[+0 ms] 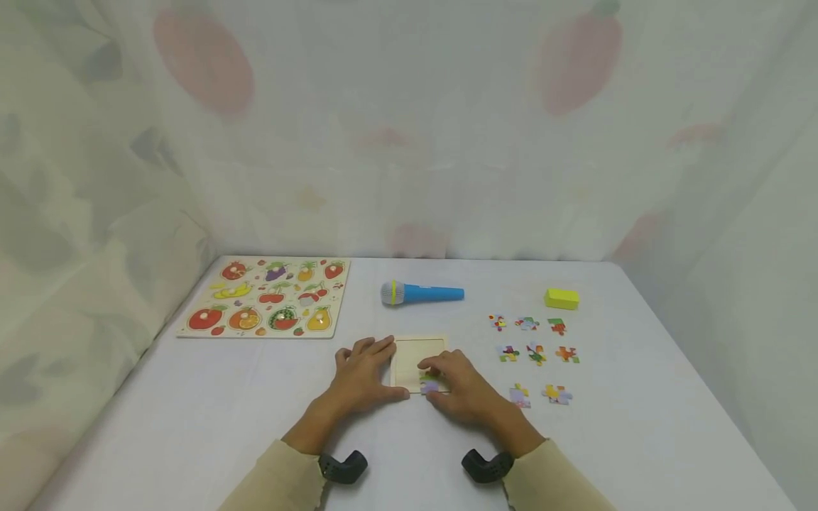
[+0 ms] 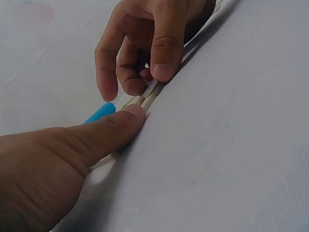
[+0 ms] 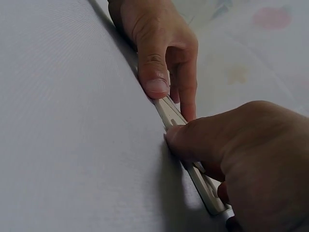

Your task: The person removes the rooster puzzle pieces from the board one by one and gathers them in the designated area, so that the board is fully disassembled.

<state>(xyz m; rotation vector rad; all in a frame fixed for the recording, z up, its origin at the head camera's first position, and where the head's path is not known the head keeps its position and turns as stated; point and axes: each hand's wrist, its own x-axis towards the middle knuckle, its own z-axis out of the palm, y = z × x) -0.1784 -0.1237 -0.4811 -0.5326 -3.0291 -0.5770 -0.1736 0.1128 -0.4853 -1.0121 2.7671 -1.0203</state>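
A shallow wooden puzzle tray (image 1: 409, 351) with a raised rim lies in front of me. My left hand (image 1: 366, 376) grips its left side, the thumb at the near rim and the fingertips at the upper left corner. Over the tray's lower right corner, my right hand (image 1: 465, 387) pinches a purple-and-green jigsaw piece (image 1: 428, 384) between thumb and curled fingers. In the left wrist view, the right hand's thumb (image 2: 165, 58) presses down right at the tray's edge. The right wrist view shows the left thumb (image 3: 155, 79) lying on the tray's rim (image 3: 166, 111).
Several loose jigsaw pieces (image 1: 537, 353) lie in rows to the right. Behind them stands a yellow block (image 1: 562, 299). A blue toy microphone (image 1: 428, 293) lies beyond the tray, and a fruit puzzle board (image 1: 255, 328) is at the back left. Curtains surround the white table (image 1: 211, 419).
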